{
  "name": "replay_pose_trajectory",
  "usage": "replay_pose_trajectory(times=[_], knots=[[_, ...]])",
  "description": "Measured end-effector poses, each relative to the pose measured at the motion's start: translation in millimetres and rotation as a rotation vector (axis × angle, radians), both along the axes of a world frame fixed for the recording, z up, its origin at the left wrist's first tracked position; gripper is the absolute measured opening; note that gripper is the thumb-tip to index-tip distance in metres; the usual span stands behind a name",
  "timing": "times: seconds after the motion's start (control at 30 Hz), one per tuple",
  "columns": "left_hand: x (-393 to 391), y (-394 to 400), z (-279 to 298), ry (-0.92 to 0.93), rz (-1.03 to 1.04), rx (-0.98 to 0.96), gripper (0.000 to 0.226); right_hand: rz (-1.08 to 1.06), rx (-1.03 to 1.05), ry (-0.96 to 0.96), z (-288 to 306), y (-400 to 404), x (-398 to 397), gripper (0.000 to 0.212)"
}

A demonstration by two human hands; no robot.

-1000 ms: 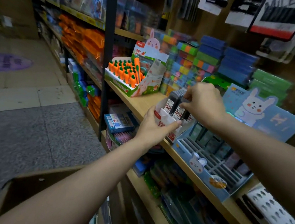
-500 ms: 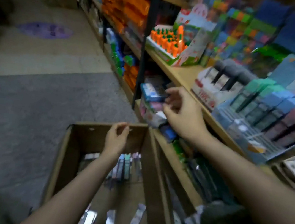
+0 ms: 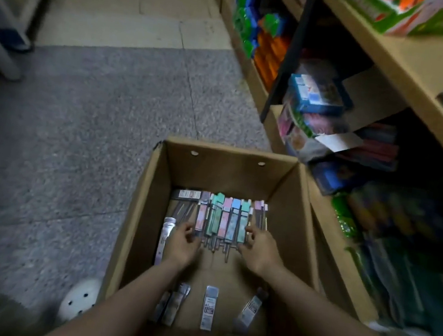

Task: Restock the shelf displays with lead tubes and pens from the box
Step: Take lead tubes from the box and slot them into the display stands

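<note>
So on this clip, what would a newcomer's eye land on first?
Probably the open cardboard box on the floor beside the shelves, with both arms reaching down into it. Next, the row of pastel lead tubes along the box's far wall, with the left hand and right hand closing in on either end of it. A few loose grey tubes lie nearer the camera.

A stationery shop is shown. Wooden shelves (image 3: 411, 62) on the right are stocked in tiers with packaged goods (image 3: 315, 95) and a printed display carton (image 3: 407, 12). A speckled floor (image 3: 86, 123) forms an aisle on the left. A cardboard box (image 3: 134, 229) stands open at the shelf foot; pastel lead tubes (image 3: 225, 218) are laid in a row just beyond the fingers (image 3: 191, 229).
</note>
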State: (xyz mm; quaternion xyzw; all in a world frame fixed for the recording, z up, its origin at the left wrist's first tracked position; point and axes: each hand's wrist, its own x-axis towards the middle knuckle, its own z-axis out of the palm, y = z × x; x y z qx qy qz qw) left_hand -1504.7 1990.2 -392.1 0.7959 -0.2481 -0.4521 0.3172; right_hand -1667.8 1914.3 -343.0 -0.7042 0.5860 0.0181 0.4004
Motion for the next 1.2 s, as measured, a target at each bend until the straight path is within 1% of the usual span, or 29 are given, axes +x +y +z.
replay_pose_trajectory(times=[0.13, 0.23, 0.33, 0.43, 0.53, 0.73, 0.8, 0.9, 1.0, 1.07, 1.13, 1.2], knots=[[7.4, -20.9, -15.8, -0.089, -0.01, 0.01, 0.047, -0.132, 0.031, 0.026, -35.5, -15.8, 9.3, 0.046], [12.6, -33.3, -27.0, -0.152, -0.025, 0.025, 0.04, -0.179, -0.023, 0.068, -56.1, -30.8, 17.2, 0.04], [14.4, -42.4, -38.5, -0.176, -0.01, 0.06, 0.038, -0.244, -0.049, 0.078, -70.2, -40.8, 28.6, 0.041], [12.3, -49.9, -44.7, -0.232, 0.014, 0.086, 0.035, -0.274, -0.081, 0.119, -80.2, -43.3, 35.8, 0.043], [8.6, -55.3, -48.5, -0.307, 0.017, 0.112, 0.035, -0.293, -0.097, 0.117, -86.9, -42.2, 36.0, 0.043], [6.4, -53.8, -52.5, -0.316, 0.02, 0.118, 0.026, -0.323, -0.051, 0.12, -89.6, -38.8, 32.1, 0.041], [6.8, -50.9, -51.8, -0.294, 0.035, 0.127, 0.025, -0.33, -0.054, 0.124, -89.2, -37.0, 30.0, 0.04], [6.0, -46.5, -51.4, -0.213, 0.068, 0.137, 0.024, -0.339, -0.059, 0.162, -88.5, -36.6, 25.4, 0.037], [4.6, -40.0, -49.8, -0.165, 0.088, 0.124, 0.014, -0.323, -0.052, 0.192, -88.3, -36.3, 22.9, 0.041], [3.9, -35.7, -46.2, -0.136, 0.117, 0.105, 0.013, -0.329, -0.033, 0.193, -88.1, -35.0, 24.1, 0.04], [3.3, -33.8, -39.3, -0.053, 0.152, 0.072, 0.014, -0.366, -0.026, 0.171, -87.2, -32.5, 25.4, 0.037], [2.3, -32.6, -29.9, 0.081, 0.19, 0.048, 0.015, -0.457, 0.006, 0.082, -85.8, -28.4, 24.9, 0.032]])
